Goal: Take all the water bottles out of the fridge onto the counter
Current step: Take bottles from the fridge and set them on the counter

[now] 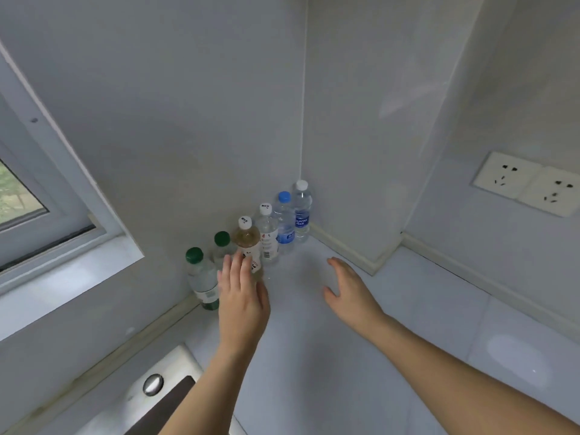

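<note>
Green caps on two clear bottles (202, 277) at left; white-capped amber bottle (248, 238); blue cap (284, 196) farther right; white counter (314, 340); pale grey walls (188, 120).

White walls (188, 89), window (18, 196), wall sockets (530, 183)

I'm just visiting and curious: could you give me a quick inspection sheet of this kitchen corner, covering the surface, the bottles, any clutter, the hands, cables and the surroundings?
Surface: pale counter, bare in the middle.
Job's things: six bottles upright in a row along the wall; two green-capped bottles, a tea-coloured bottle, a clear white-capped bottle, a blue-capped bottle, a corner bottle.
Clutter: nothing seen.
Hands: left hand open, in front of the tea-coloured bottle, contact unclear; right hand open, holding nothing.
Cables: nothing seen.
Surroundings: window at left, wall sockets at right, a stove corner with knob at the near edge; no fridge in view.
</note>
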A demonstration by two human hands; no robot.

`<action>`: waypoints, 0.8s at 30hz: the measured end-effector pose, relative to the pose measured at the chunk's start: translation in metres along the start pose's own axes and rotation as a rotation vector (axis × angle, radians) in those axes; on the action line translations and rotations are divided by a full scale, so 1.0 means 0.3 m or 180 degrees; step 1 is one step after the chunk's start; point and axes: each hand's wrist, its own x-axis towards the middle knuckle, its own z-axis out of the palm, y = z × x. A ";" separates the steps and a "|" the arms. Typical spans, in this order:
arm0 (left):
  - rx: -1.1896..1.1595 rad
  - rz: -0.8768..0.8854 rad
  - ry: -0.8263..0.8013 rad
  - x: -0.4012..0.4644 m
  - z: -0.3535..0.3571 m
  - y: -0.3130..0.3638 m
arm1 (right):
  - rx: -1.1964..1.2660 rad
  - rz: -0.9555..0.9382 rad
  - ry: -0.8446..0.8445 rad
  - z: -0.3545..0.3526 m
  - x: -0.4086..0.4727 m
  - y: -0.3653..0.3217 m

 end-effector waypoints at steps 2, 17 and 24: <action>0.0060 0.0372 -0.0309 0.010 0.054 0.057 | -0.0056 0.0096 0.0083 -0.046 -0.037 0.058; -0.0217 0.2039 -0.1425 -0.108 0.415 0.757 | -0.0263 0.1262 0.0978 -0.484 -0.522 0.502; -0.0216 0.2696 -0.1734 -0.349 0.393 1.122 | -0.0111 0.1691 0.1452 -0.624 -0.938 0.642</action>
